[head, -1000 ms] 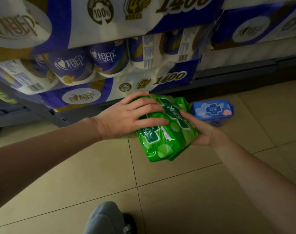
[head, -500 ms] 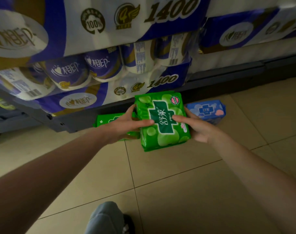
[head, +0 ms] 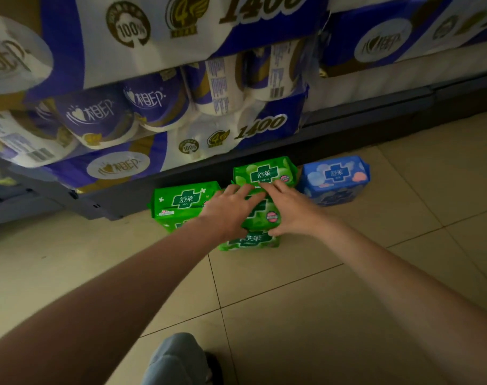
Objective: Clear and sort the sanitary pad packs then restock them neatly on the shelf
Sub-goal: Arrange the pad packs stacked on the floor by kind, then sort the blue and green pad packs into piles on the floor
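Tiles (head: 306, 315) beige – packs (head: 260, 218) on floor under shelf (head: 347, 118) – dim aisle.

At twelve o'clock the tissue packs (head: 159, 112) read "1400", "100%" and "心相印", while the green pad pack (head: 185, 201) read "舒莱".

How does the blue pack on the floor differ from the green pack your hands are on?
The blue pack is blue with pale round shapes; the green pack is green with lighter circles. The blue pack stands untouched at the right end of the row, while the left hand and right hand rest on the green pack, which lies on another green one. Both carry the same cross-shaped logo and sit on the floor tiles.
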Demonstrator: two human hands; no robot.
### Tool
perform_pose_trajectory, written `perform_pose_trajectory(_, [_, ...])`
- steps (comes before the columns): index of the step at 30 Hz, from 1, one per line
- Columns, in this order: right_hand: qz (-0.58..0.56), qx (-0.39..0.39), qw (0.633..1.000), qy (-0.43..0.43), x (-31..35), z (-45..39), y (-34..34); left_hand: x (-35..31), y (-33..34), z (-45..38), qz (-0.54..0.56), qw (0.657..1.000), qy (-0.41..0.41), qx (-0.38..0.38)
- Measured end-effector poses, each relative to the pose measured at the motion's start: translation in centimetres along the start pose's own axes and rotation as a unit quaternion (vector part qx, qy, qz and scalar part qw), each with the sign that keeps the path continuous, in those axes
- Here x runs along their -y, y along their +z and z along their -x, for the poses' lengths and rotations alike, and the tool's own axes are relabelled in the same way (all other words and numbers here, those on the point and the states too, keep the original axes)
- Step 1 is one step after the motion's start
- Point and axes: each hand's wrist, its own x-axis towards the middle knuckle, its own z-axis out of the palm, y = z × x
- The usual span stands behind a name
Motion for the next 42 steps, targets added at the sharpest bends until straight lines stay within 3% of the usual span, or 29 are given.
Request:
perform_pose_trajectory(3, [0.005, -0.046, 0.999, 0.024, -2.0, -0.4, 0.6, 0.6, 1.0, 0.0, -0.005, 1.000, -0.012, -0.025])
perform_pose_trajectory(7, [0.045, -0.004, 0.998, 0.051, -3.5, -0.6, 2.3, 2.6, 2.5, 0.5, -0.063, 0.989, -0.021, 0.134])
perform_pose_trajectory(9, [0.058, 0.028, 0.995, 0.070, -4.0, -0.1, 2.9, 3.0, 2.3, 0.8, -0.074, 0.985, -0.026, 0.156])
perform_pose_trajectory(12, [-0.006, 0.041, 0.997, 0.069, -4.3, 0.9, 0.9, 3.2, -1.1, 0.4, -0.084, 0.996, -0.013, 0.024])
perform_pose_trajectory(14, [-0.055, -0.021, 0.997, 0.057, -4.1, 1.6, -2.9, 3.1, -5.1, -0.1, -0.081, 0.989, 0.028, -0.122])
perform_pose_trajectory(17, [-0.068, -0.201, 0.975, 0.062, -3.7, 2.8, -11.4, 1.9, -14.1, -0.8, -0.063, 0.938, 0.119, -0.319])
perform_pose_trajectory(20, [-0.057, -0.364, 0.928, 0.053, -3.3, 4.8, -21.6, -0.2, -25.8, -0.1, -0.116, 0.859, 0.174, -0.468])
perform_pose_trajectory(23, [-0.055, -0.479, 0.875, 0.039, -2.0, 7.9, -31.5, -1.8, -36.6, 1.6, -0.150, 0.792, 0.191, -0.559])
perform_pose_trajectory(27, [-0.006, -0.557, 0.830, 0.023, -0.6, 10.4, -41.9, -2.4, -47.5, 2.8, -0.177, 0.750, 0.173, -0.613])
perform_pose_trajectory(29, [0.009, -0.551, 0.834, 0.030, 0.2, 9.8, -46.0, -1.6, -51.3, 2.4, -0.162, 0.767, 0.114, -0.610])
perform_pose_trajectory(31, [0.012, -0.514, 0.857, 0.045, 1.2, 7.9, -49.4, 0.7, -53.9, 1.3, -0.090, 0.828, 0.019, -0.553])
perform_pose_trajectory(33, [0.014, -0.470, 0.881, 0.061, 2.0, 5.4, -52.0, 3.9, -55.4, 0.5, -0.003, 0.869, -0.020, -0.494])
perform_pose_trajectory(38, [0.073, -0.387, 0.915, 0.087, 3.0, 0.0, -56.2, 10.4, -57.9, -1.7, 0.009, 0.913, 0.006, -0.407])
perform_pose_trajectory(42, [0.068, -0.374, 0.919, 0.108, 3.0, -1.4, -57.6, 11.0, -59.4, -4.2, 0.075, 0.918, -0.004, -0.390])
